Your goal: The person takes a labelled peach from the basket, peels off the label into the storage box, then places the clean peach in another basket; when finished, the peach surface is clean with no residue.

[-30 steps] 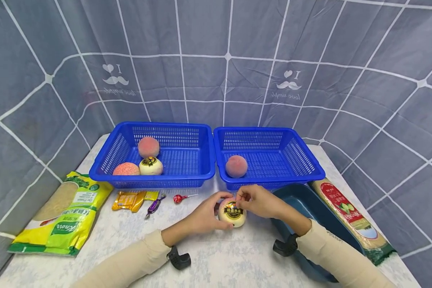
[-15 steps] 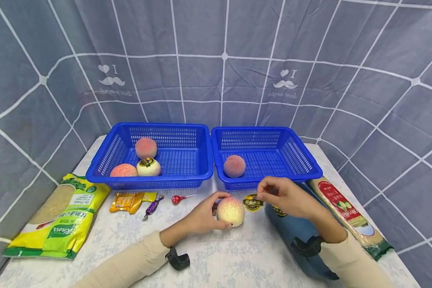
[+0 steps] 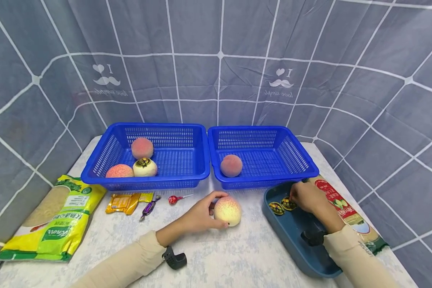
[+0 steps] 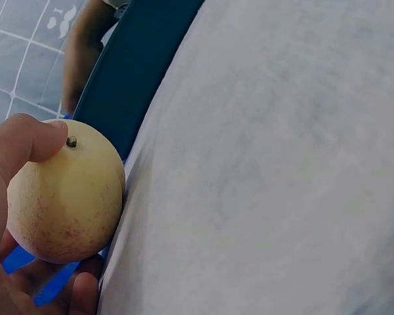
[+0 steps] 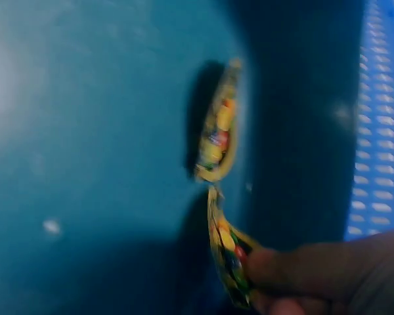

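My left hand [image 3: 201, 216] grips a pale yellow peach [image 3: 228, 212] with a pink blush at the table's middle. In the left wrist view the thumb presses near the small stem on the peach [image 4: 72, 203]. Over on the right, my right hand [image 3: 308, 196] reaches down into a dark teal bin [image 3: 285, 240]. Its thumb and finger pinch a black and gold sticker [image 5: 228, 252] by one edge, as the right wrist view shows. A second, similar sticker [image 5: 218, 134] lies curled in the bin just beyond it.
Two blue baskets stand behind: the left basket [image 3: 176, 176] holds three peaches, one with a sticker; the right basket [image 3: 273, 174] holds one peach [image 3: 231, 165]. Wrapped candies [image 3: 122, 203], a lollipop [image 3: 173, 199] and a yellow-green bag [image 3: 54, 220] lie left. Another long packet [image 3: 340, 204] lies beside the bin.
My right hand has peeled the sticker off the peach and carried it right and down into the teal bin. My left hand has kept its hold on the peach.
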A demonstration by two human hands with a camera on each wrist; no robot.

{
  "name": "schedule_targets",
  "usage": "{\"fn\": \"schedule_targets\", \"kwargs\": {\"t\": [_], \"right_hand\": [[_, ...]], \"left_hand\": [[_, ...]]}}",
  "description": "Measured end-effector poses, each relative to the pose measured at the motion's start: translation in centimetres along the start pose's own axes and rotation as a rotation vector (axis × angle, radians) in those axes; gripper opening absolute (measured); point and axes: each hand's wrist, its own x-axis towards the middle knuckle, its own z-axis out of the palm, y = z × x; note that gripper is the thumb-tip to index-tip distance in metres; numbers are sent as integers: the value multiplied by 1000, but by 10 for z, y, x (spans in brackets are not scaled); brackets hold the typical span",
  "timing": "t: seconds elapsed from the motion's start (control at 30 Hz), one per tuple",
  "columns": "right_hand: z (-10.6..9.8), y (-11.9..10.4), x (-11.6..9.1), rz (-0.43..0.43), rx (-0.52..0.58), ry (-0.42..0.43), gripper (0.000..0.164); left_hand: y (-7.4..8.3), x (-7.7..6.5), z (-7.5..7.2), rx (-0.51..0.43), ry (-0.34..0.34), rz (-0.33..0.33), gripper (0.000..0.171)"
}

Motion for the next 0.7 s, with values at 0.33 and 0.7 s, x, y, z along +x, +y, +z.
{"fn": "schedule_targets", "kwargs": {"t": [0.33,0.7], "right_hand": [[22,-6,0,69,-209,141,33],[35,-2,3,-20,-385,238,37]], "left_hand": [[-1,-1,1,-27,-1,2,81],[-3,0,1,-9,6,-3,81]]}}
